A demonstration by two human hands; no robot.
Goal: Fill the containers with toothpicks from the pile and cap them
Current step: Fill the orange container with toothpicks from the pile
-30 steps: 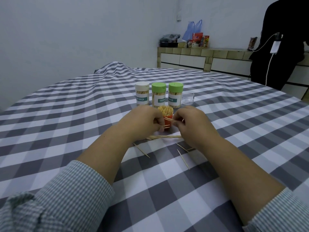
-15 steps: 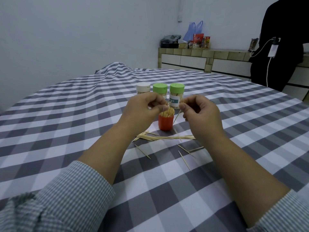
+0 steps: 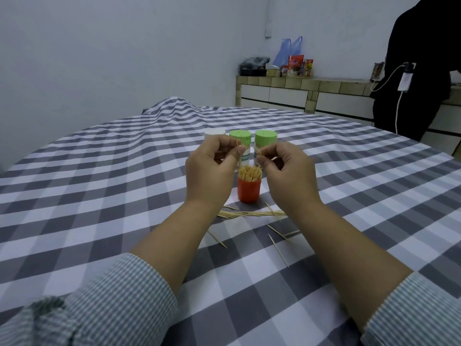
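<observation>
An orange container [image 3: 249,191] stands uncapped on the checked tablecloth, packed with upright toothpicks [image 3: 250,173]. My left hand [image 3: 212,171] hovers above and to its left, thumb and fingers pinching a toothpick or a few. My right hand [image 3: 287,171] is raised on the other side, fingers curled and pinching toothpicks near its fingertips. A thin pile of loose toothpicks [image 3: 249,214] lies just in front of the container. Behind my hands stand a white-capped container [image 3: 214,133] and two green-capped containers [image 3: 240,136] [image 3: 265,138].
Stray toothpicks [image 3: 278,249] lie scattered on the cloth nearer to me. A person in black [image 3: 419,71] stands at the far right by a tiled counter [image 3: 299,83] holding bags and boxes. The tablecloth [image 3: 99,196] spreads wide to the left.
Both hands rose from the orange container's sides to above its rim, each now pinching toothpicks. The container and the pile on the cloth came into view.
</observation>
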